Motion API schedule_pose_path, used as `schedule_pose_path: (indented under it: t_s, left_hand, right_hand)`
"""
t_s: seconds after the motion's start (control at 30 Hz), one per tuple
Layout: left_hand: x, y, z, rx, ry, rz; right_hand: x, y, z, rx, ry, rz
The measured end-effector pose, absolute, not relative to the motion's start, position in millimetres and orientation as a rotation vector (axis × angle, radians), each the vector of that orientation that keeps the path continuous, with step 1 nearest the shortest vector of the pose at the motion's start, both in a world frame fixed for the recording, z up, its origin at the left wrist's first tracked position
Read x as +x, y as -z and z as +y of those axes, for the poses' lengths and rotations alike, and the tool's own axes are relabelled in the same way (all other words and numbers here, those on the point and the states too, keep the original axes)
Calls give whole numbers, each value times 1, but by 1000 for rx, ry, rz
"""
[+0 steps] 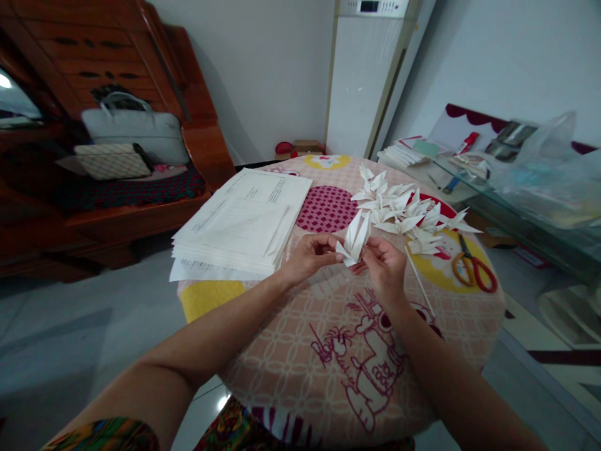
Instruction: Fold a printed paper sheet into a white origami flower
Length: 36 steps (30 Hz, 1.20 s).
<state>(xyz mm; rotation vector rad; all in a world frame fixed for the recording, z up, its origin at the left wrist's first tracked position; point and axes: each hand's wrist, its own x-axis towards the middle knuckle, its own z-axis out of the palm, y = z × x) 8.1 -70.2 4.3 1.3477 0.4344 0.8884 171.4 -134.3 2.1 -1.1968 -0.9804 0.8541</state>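
Observation:
Between both hands, above the near middle of the round table, is a white folded paper piece (355,240) with pointed flaps standing up. My left hand (313,255) pinches its left lower corner between thumb and fingers. My right hand (385,264) grips the right side of the same piece, its fingertips partly behind the paper. Just beyond the hands lies a pile of folded white paper shapes (399,207) with pointed petals. A thin white stick (420,280) rests on the cloth beside my right hand.
A stack of printed paper sheets (239,219) covers the table's left side. Scissors (473,266) with red and orange handles lie at the right edge. The patterned tablecloth (291,351) drapes over the table. A glass shelf (530,219) with a plastic bag (544,169) stands at right.

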Motion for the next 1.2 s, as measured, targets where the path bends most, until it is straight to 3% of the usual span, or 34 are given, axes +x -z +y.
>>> schedule_pose_path:
  t_s: [0.8,1.07,1.2]
  left_hand:
    - [-7,-12,-75,2094,-1240,292]
    - [-9,-14,-79,2109,-1270,240]
    - [-7,-14,-80,2062,-1219,343]
  right_hand:
    - [177,-3,-147,-1088,141,-1563]
    - [174,-14,-154,-1035,217,-1611]
    - [174,-7,-150,-1115,88,-1554]
